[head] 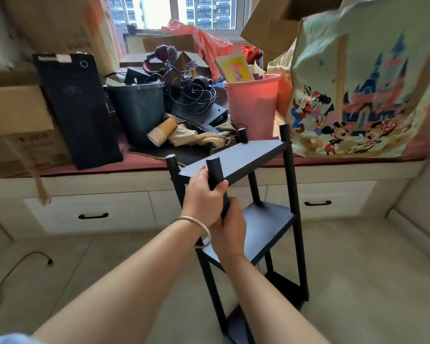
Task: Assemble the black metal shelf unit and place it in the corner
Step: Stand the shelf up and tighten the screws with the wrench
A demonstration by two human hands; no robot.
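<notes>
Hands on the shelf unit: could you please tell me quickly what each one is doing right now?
Left hand: gripping the near corner post of the shelf unit.
Right hand: gripping the same post, lower down.

No word, number or brand name can be read anywhere. Faint print is seen on the cardboard box [18, 142] at the left edge, but it is too blurred to be made out. Cartoon mice and a castle, without lettering, are printed on the large bag [358, 95] at the upper right.
</notes>
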